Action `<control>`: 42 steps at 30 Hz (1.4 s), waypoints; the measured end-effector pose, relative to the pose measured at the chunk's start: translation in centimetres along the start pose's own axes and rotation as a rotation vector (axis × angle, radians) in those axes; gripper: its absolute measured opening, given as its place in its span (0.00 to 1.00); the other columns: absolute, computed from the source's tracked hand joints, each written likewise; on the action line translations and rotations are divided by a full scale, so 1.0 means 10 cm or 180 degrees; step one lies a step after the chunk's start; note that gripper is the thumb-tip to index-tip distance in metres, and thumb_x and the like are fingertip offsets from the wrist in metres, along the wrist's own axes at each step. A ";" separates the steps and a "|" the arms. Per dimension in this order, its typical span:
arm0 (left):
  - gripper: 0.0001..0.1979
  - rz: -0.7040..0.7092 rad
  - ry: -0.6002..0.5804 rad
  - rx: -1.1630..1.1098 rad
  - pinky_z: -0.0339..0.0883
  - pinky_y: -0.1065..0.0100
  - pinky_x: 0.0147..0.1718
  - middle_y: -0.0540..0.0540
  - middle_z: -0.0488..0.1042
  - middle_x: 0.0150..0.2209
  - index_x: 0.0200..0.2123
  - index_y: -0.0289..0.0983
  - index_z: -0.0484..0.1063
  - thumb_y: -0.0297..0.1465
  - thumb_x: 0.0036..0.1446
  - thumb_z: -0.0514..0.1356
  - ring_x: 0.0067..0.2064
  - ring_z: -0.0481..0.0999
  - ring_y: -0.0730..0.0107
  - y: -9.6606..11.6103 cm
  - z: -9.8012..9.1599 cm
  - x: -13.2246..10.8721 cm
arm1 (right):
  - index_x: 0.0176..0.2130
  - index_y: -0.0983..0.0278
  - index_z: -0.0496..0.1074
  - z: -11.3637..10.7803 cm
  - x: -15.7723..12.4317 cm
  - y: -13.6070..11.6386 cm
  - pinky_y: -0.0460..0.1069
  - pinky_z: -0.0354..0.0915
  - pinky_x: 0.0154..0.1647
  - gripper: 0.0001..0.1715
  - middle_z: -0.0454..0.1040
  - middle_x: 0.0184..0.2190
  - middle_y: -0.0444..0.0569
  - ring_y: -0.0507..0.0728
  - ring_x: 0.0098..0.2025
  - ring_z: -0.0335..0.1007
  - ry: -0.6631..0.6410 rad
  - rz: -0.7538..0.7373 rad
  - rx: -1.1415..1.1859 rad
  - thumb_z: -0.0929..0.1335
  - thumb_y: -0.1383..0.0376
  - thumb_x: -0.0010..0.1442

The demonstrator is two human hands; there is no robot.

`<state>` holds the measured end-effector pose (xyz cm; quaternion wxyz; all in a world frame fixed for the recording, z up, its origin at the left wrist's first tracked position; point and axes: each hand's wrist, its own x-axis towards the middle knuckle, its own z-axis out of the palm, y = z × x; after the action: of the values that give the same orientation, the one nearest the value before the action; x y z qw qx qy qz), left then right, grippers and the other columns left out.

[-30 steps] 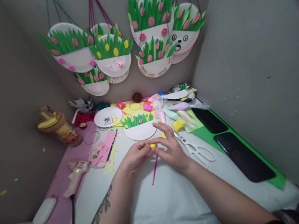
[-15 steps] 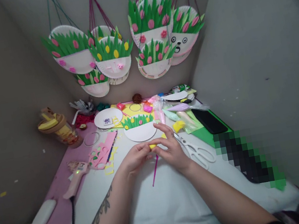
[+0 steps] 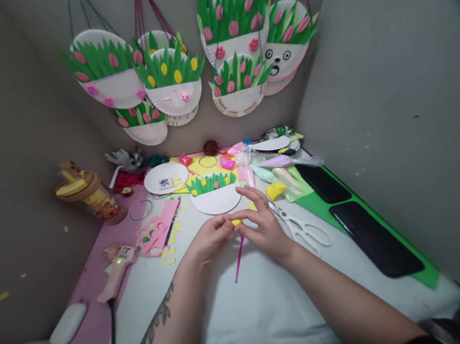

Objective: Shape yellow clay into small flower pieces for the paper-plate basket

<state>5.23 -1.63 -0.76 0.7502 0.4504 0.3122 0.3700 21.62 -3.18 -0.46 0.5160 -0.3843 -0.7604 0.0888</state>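
My left hand [image 3: 209, 241] and my right hand [image 3: 261, 227] meet over the white table cover, fingertips pinched together on a small yellow piece [image 3: 236, 222]. A thin pink stick [image 3: 239, 259] lies on the cover just below them. Right behind the hands lies a paper-plate half with green paper grass and yellow and pink buds [image 3: 214, 192]. White-handled scissors [image 3: 305, 230] rest just right of my right hand.
A pink glue gun [image 3: 116, 269] and pink paper scraps [image 3: 158, 232] lie at the left. Craft supplies crowd the back, with a white plate [image 3: 166, 178] and a jar [image 3: 87, 198]. Two black trays [image 3: 373, 238] lie on green paper at right. Finished plate baskets [image 3: 171, 75] hang on the wall.
Both hands stay pinched on the yellow piece in nearly the same spot. The view has tipped slightly downward.
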 end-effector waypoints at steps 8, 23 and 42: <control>0.19 -0.0025 0.0066 -0.0065 0.54 0.71 0.32 0.49 0.66 0.25 0.31 0.31 0.76 0.43 0.45 0.67 0.29 0.61 0.76 0.01 0.02 0.00 | 0.40 0.57 0.76 -0.01 0.01 0.00 0.63 0.51 0.62 0.10 0.57 0.61 0.49 0.64 0.64 0.49 -0.0054 0.0079 0.0068 0.67 0.64 0.58; 0.23 0.0068 -0.0118 -0.0208 0.55 0.72 0.32 0.46 0.69 0.30 0.38 0.31 0.76 0.45 0.47 0.65 0.31 0.63 0.75 0.00 0.03 0.00 | 0.40 0.56 0.76 -0.01 0.01 -0.01 0.63 0.51 0.62 0.11 0.59 0.59 0.49 0.64 0.63 0.50 -0.0028 0.0090 0.0022 0.67 0.66 0.57; 0.23 0.0017 -0.0172 -0.0287 0.56 0.71 0.34 0.43 0.72 0.36 0.43 0.33 0.75 0.43 0.48 0.66 0.36 0.66 0.72 -0.04 0.01 0.01 | 0.39 0.57 0.77 -0.03 0.01 -0.01 0.62 0.51 0.62 0.10 0.59 0.59 0.49 0.63 0.63 0.51 0.0014 0.0158 0.0115 0.66 0.64 0.59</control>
<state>5.45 -1.67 -1.09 0.7769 0.4267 0.2737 0.3734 21.77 -3.27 -0.24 0.5221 -0.3939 -0.7477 0.1145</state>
